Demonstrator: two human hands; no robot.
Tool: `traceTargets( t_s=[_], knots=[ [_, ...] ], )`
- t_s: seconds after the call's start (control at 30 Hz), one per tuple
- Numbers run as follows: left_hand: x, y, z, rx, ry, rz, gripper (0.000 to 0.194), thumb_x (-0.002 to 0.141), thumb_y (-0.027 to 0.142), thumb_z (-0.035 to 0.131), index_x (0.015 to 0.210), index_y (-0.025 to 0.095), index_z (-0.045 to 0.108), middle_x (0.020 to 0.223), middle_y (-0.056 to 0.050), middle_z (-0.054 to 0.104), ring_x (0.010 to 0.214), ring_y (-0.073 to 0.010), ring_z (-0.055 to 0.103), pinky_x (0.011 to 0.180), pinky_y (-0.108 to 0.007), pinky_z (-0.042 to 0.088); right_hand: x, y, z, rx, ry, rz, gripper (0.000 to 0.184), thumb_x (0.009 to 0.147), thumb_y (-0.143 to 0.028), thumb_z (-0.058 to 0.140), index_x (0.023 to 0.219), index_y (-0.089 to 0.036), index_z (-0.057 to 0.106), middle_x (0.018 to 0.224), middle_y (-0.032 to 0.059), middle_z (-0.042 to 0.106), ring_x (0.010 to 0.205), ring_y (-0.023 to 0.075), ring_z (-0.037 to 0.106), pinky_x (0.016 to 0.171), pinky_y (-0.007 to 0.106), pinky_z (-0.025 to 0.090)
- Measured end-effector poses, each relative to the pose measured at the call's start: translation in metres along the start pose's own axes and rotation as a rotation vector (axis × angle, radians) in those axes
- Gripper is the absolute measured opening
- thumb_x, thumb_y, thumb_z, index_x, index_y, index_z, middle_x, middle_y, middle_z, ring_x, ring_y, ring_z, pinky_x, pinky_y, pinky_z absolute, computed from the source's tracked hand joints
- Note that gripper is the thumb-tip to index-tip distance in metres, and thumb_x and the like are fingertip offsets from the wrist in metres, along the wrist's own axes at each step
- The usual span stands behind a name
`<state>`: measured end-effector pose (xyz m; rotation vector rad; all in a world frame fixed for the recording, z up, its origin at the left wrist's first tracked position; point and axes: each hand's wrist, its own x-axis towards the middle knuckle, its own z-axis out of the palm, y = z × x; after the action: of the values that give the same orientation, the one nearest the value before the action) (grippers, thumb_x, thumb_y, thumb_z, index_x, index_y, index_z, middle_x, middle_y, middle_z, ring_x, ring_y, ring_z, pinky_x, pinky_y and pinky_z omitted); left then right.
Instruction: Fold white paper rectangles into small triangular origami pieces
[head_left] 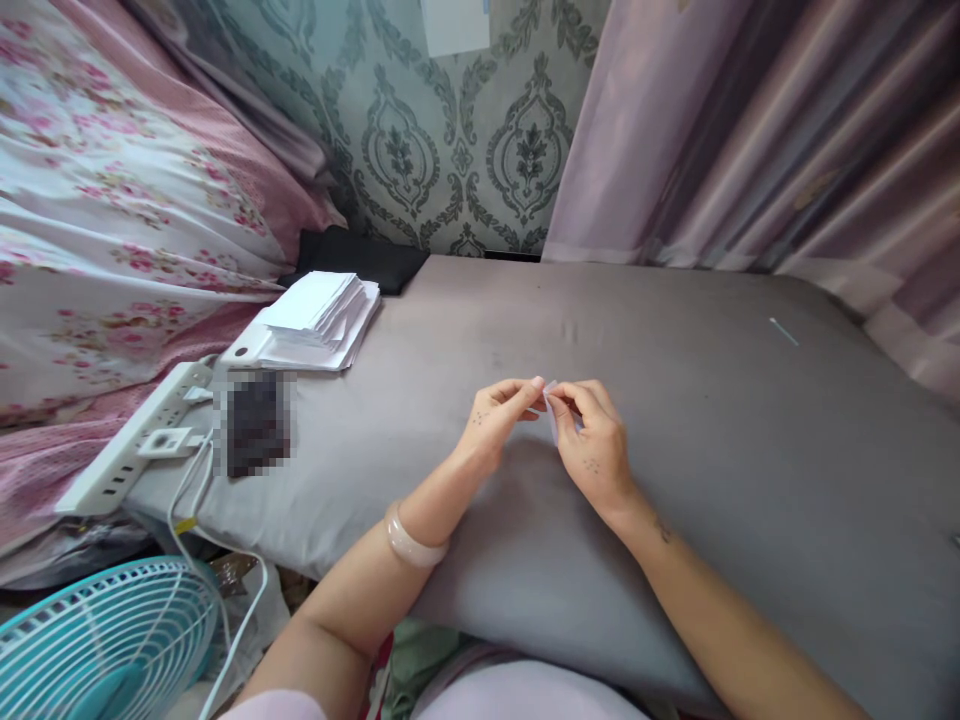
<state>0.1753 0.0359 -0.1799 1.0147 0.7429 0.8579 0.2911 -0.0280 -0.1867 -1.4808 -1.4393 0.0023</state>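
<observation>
A small, thin, whitish piece of paper (554,428) is pinched between my two hands above the grey-covered surface (720,480). Thumb and fingers of my left hand (501,415) close on its left edge, the thumb uppermost. My right hand (595,435) grips the same piece from the right, with thumb and forefinger pressed together. The fingers hide part of it, so I cannot make out whether it is folded. Farther back on the left lies a stack of white paper sheets (319,305).
Left of my arms are a white power strip (154,430) with plugs and cables, and a blurred-out dark object (259,425). A black flat item (364,262) lies behind the paper stack. A turquoise fan (112,640) stands at lower left. Far right lies a thin stick (784,332).
</observation>
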Motion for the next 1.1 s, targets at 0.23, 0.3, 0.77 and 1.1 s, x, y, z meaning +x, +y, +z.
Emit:
traceTargets(
  t_s=[0.23,0.3,0.77,1.1],
  knots=[
    [0.003,0.0,-0.006,0.09,0.057,0.009,0.016,0.069,0.028,0.072,0.065,0.014,0.067,0.064,-0.002,0.063,0.062,-0.0099,0.053,0.065,-0.025,0.042,-0.006,-0.001,0.004,-0.17,-0.075,-0.142,0.014,0.095,-0.02,0.046,0.098,-0.023,0.06,0.091,0.0073,0.063,0.089,0.0206,0.059,0.077,0.035,0.049],
    [0.002,-0.002,-0.004,0.152,0.083,0.082,0.015,0.07,0.028,0.07,0.064,0.014,0.067,0.064,-0.002,0.063,0.062,-0.0104,0.053,0.065,-0.025,0.042,-0.008,-0.004,0.004,-0.238,-0.084,-0.153,0.014,0.095,-0.019,0.045,0.1,-0.021,0.058,0.091,0.0083,0.062,0.088,0.0214,0.058,0.076,0.036,0.048],
    [-0.006,-0.002,0.006,0.026,-0.024,0.144,0.023,0.071,0.034,0.077,0.084,0.016,0.074,0.085,-0.006,0.072,0.081,-0.0156,0.063,0.083,-0.031,0.048,0.001,0.0,-0.001,0.114,0.069,0.224,0.012,0.091,-0.032,0.051,0.089,-0.022,0.058,0.086,0.0047,0.065,0.08,0.0173,0.063,0.075,0.034,0.051],
    [-0.006,-0.003,0.007,-0.026,0.022,0.116,0.016,0.069,0.03,0.078,0.077,0.016,0.075,0.076,-0.004,0.071,0.073,-0.0132,0.062,0.077,-0.029,0.049,-0.004,-0.004,0.003,0.191,0.038,0.239,0.012,0.092,-0.031,0.05,0.093,-0.022,0.058,0.088,0.0046,0.065,0.081,0.0169,0.065,0.077,0.034,0.052]
  ],
)
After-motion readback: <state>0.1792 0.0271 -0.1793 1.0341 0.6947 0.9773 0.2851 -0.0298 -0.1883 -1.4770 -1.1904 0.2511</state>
